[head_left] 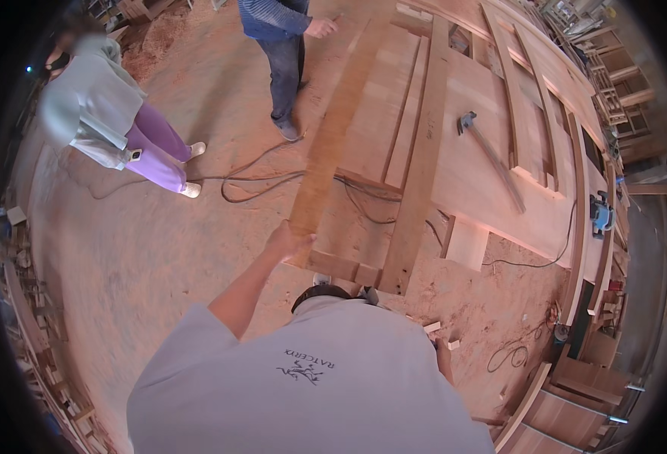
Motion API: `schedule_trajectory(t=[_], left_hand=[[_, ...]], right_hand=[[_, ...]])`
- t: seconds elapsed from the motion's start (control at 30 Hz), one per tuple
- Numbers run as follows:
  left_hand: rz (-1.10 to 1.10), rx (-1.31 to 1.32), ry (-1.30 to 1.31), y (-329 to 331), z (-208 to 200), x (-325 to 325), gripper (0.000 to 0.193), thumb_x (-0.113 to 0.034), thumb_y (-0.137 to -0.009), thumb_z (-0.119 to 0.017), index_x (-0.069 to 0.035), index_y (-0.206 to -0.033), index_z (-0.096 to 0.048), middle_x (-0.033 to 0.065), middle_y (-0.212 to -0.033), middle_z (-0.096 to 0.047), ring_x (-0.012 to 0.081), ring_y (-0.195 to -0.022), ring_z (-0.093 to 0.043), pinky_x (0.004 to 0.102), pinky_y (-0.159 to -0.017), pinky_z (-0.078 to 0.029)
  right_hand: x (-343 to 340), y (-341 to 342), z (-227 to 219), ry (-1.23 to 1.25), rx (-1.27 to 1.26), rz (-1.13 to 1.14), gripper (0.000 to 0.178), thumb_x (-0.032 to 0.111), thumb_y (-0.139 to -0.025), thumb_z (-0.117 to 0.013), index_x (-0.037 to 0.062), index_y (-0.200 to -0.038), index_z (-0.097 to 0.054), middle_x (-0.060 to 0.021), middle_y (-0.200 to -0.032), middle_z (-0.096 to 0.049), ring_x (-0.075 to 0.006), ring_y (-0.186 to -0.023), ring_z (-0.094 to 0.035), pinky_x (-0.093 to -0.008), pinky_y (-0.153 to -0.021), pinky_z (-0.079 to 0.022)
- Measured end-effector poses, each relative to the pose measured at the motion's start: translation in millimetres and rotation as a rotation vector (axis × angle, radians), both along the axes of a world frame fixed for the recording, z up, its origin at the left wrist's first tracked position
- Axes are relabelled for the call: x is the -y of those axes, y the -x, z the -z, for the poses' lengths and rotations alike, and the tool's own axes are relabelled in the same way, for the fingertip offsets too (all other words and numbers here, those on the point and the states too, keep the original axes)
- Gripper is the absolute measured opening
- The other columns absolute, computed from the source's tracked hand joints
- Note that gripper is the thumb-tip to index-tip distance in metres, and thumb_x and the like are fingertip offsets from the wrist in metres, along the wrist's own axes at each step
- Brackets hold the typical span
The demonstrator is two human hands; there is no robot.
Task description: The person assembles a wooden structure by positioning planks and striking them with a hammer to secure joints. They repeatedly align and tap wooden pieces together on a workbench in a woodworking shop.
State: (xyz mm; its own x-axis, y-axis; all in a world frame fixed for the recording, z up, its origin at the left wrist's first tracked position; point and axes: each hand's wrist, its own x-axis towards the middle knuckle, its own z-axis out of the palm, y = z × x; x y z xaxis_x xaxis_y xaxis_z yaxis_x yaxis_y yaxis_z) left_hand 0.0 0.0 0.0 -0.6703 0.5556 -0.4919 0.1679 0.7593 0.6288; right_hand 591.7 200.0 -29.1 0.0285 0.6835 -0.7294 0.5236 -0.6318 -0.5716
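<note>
My left hand (pixel 288 242) is closed around the near left corner of a long wooden frame (pixel 417 166), at the end of its yellowish left board (pixel 333 136). The frame stretches away from me, with a short crosspiece (pixel 341 267) at its near end, close to my waist. Low on my right side, my right hand (pixel 443 354) shows only in part past my grey shirt; its fingers cannot be made out. Small pale wood blocks (pixel 454 345) appear beside it. A claw hammer (pixel 494 160) lies on the wooden panel (pixel 462 181) right of the frame.
Two people stand at the far left, one in purple trousers (pixel 156 147), one in dark trousers (pixel 284 76). Black cable (pixel 250 198) loops over the dusty floor and under the frame. A blue power tool (pixel 602 215) sits at the right. Stacked wood (pixel 587 378) stands lower right.
</note>
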Motion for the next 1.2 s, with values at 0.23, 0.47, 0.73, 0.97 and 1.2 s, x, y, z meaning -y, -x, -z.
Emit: schedule_trajectory(t=[0.23, 0.47, 0.73, 0.97, 1.2], left_hand=[[-0.010, -0.109, 0.007, -5, -34, -16, 0.095, -0.060, -0.071, -0.084, 0.006, -0.131, -0.050, 0.0298, -0.120, -0.066, 0.0422, -0.114, -0.065, 0.0475, -0.098, -0.052], [-0.029, -0.300, -0.158, 1, -33, -35, 0.101, -0.053, -0.068, -0.089, 0.005, -0.137, -0.043, 0.0281, -0.123, -0.063, 0.0428, -0.118, -0.061, 0.0472, -0.099, -0.050], [-0.132, -0.371, -0.169, 10, -23, -79, 0.103, -0.048, -0.069, -0.090, 0.005, -0.141, -0.039, 0.0314, -0.131, -0.055, 0.0456, -0.122, -0.055, 0.0508, -0.103, -0.046], [-0.175, -0.461, -0.214, 21, -21, -94, 0.090, -0.036, -0.074, -0.087, 0.004, -0.141, -0.041, 0.0301, -0.133, -0.052, 0.0458, -0.129, -0.046, 0.0523, -0.109, -0.039], [-0.027, -0.657, -0.188, 38, -64, -120, 0.083, -0.029, -0.075, -0.086, 0.002, -0.139, -0.046, 0.0254, -0.132, -0.054, 0.0427, -0.128, -0.047, 0.0514, -0.107, -0.040]], right_hand=[[11, -1, 3, -0.161, -0.117, 0.020, 0.031, 0.029, -0.091, -0.066, -0.0013, -0.090, -0.070, -0.0072, -0.078, -0.065, -0.0182, -0.060, -0.063, -0.0353, -0.051, -0.051], [-2, 52, -38, 0.002, -0.007, 0.019, 0.027, 0.023, -0.089, -0.063, -0.0018, -0.090, -0.072, -0.0084, -0.074, -0.066, -0.0184, -0.055, -0.061, -0.0334, -0.051, -0.050], [-49, 136, -76, -0.176, -0.258, -0.345, 0.024, 0.009, -0.091, -0.051, -0.0005, -0.089, -0.073, -0.0090, -0.075, -0.069, -0.0151, -0.067, -0.066, -0.0286, -0.061, -0.052], [-95, 231, -97, -0.440, -0.051, -0.603, 0.031, 0.027, -0.093, -0.069, -0.0028, -0.101, -0.073, -0.0142, -0.087, -0.075, -0.0197, -0.079, -0.073, -0.0327, -0.075, -0.057], [-123, 274, -56, -0.416, -0.166, -0.615, 0.042, 0.033, -0.092, -0.075, -0.0039, -0.112, -0.072, -0.0184, -0.097, -0.076, -0.0243, -0.090, -0.074, -0.0353, -0.080, -0.058]])
